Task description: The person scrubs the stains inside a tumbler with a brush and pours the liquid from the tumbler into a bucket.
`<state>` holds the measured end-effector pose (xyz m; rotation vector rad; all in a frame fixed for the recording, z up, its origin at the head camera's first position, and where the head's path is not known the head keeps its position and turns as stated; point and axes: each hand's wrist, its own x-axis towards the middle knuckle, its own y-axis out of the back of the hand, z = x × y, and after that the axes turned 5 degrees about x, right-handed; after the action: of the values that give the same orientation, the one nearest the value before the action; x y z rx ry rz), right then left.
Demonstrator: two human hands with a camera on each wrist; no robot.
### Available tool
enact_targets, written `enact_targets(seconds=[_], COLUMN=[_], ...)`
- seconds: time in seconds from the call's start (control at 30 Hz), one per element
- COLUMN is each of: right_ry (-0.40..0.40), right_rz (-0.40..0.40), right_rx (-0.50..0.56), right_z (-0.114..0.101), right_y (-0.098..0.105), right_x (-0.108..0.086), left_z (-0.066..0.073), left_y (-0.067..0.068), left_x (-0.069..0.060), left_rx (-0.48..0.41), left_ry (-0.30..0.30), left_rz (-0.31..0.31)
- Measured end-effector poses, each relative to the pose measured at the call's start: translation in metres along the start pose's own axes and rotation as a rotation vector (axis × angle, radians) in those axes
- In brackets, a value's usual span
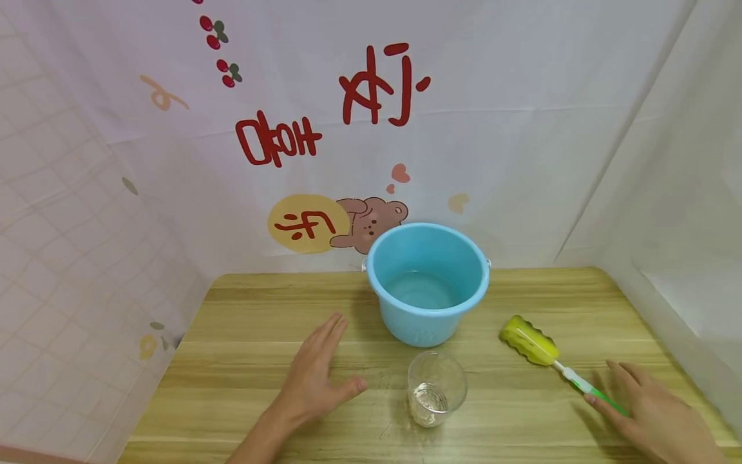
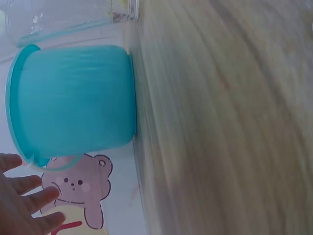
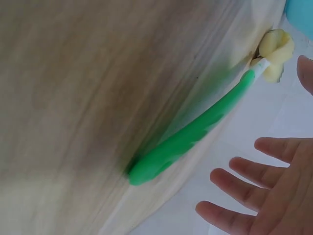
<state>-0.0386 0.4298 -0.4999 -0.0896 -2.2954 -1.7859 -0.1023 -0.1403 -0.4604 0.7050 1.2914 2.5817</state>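
Note:
On the table stands a clear glass [image 1: 436,393] with a little liquid in its bottom. My left hand [image 1: 315,380] is to the left of it, fingers extended and thumb spread, holding nothing; the left wrist view shows its spread fingers [image 2: 34,200] too. Farther right lies a sponge brush with a yellow head [image 1: 529,340] and a green and white handle [image 3: 195,132]. Beside that handle hovers my right hand [image 1: 661,412], its fingers apart in the right wrist view and not gripping the brush. Behind the glass is a light blue bucket [image 1: 420,325] with water inside.
The wooden table [image 1: 243,361] meets a white cloth backdrop [image 1: 498,161] printed with red characters and a bear [image 1: 373,222]. White cloth also hangs along the right side, and a grid-patterned one on the left. The bucket is close to the back edge.

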Motion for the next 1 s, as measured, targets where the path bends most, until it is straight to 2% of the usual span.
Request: enact_targets(seconds=[0.1, 0.27, 0.43, 0.67, 1.0], right_ry=[-0.003, -0.061, -0.11, -0.114, -0.09], right_rz=[-0.015, -0.135, -0.206, -0.23, -0.238], right_rx=[0.006, 0.005, 0.012, 0.001, -0.005], right_z=[-0.001, -0.002, -0.003, 0.0, 0.001], right_y=[0.001, 0.004, 0.003, -0.001, -0.003], right_x=[0.001, 0.002, 0.002, 0.0, 0.0], left_z=[0.003, 0.009, 0.015, 0.024, 0.033], left_y=[-0.003, -0.007, -0.012, -0.02, -0.029], left_x=[0.0, 0.0, 0.001, 0.003, 0.007], left_rx=[-0.087, -0.19, -0.203, -0.195, -0.207], left_ry=[0.008, 0.022, 0.038, 0.052, -0.002], left_rz=[-0.027, -0.075, -0.111, -0.161, -0.185])
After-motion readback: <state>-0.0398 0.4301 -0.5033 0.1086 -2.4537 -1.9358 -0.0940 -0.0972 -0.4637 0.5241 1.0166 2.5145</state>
